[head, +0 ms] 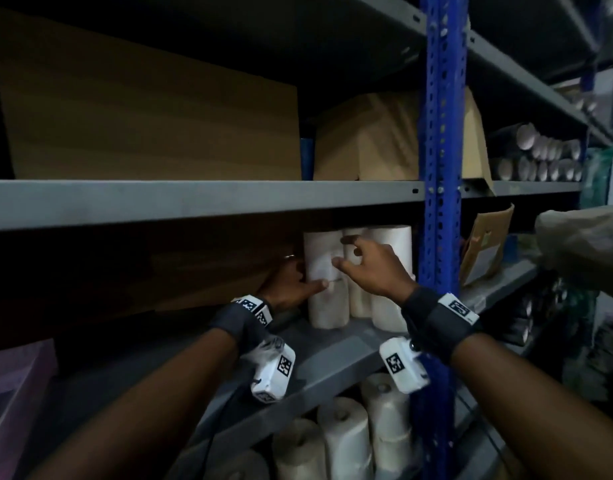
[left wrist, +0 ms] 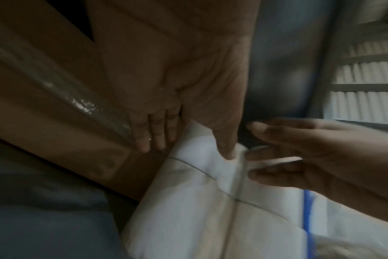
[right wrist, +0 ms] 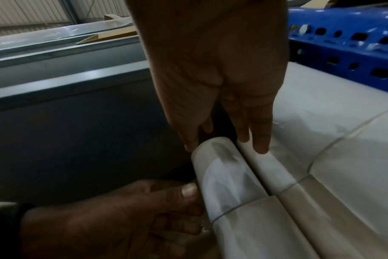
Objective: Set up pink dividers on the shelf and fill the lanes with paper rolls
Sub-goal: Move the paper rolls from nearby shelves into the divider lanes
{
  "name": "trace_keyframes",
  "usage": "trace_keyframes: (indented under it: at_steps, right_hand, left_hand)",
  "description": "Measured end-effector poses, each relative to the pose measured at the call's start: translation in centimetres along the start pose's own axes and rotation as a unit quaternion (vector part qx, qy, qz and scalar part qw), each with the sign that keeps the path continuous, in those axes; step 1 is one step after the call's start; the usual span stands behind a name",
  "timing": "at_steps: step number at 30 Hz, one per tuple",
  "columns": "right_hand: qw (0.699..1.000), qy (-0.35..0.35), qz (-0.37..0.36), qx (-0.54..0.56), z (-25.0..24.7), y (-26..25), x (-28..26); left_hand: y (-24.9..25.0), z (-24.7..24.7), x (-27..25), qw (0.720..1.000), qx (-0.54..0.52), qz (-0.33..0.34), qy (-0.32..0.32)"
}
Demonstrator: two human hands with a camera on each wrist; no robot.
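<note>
The left hand (head: pixel 287 284) lies flat-fingered against the leftmost paper roll (head: pixel 324 258); the right hand (head: pixel 374 268) hovers beside it, fingers spread.

white paper rolls (head: pixel 324 258), grey shelf (head: pixel 194 202), blue upright (head: pixel 443 168).

Both bare forearms reached forward, each wrist strapped in a dark band; the left hand (head: pixel 287 285) lay with straight fingers and thumb extended, while the right hand (head: pixel 373 268) hovered with fingers spread and relaxed
</note>
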State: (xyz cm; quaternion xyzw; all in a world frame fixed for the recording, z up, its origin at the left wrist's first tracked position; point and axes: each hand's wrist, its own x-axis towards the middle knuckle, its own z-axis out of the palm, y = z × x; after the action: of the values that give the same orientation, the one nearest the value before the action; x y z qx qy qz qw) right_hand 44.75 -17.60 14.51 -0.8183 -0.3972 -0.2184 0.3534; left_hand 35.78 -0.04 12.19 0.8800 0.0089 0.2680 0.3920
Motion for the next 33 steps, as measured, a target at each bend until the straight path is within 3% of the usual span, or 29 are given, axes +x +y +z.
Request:
trace_keyframes:
  at_steps: [5,13,18,21,26,33]
  right_hand:
    - [1.000,-0.016,0.009,-0.009,1.4,1.9,5.1]
    - [0.998,-0.070,-0.006,0.000,3.2,2.6,7.6]
    - [0.998,-0.010,-0.058,0.033,2.8,2.3,6.7]
    - [0.995,0.010,-0.059,0.081,1.9,1.6,5.5]
    - [0.986,-0.023,-0.062,0.155,-0.6,0.1,2.0]
    - [0.944,-0.202,-0.064,0.252,-6.0,-2.9,-4.6]
  left_hand:
    - [-2.3,0.0,5.1,0.997,-0.065,0.015,-0.036]
    - [-5.3,1.4,8.7,0.991,-0.123,0.001,-0.044]
    - [-5.0,1.1,8.5,0.990,-0.136,0.026,-0.028]
    - [-3.9,0.8,7.0,0.991,-0.128,0.040,-0.026]
    - [-0.9,-0.4,2.5,0.991,-0.119,0.043,-0.044]
    - [4.8,-1.5,-8.4,0.995,-0.077,0.026,-0.065]
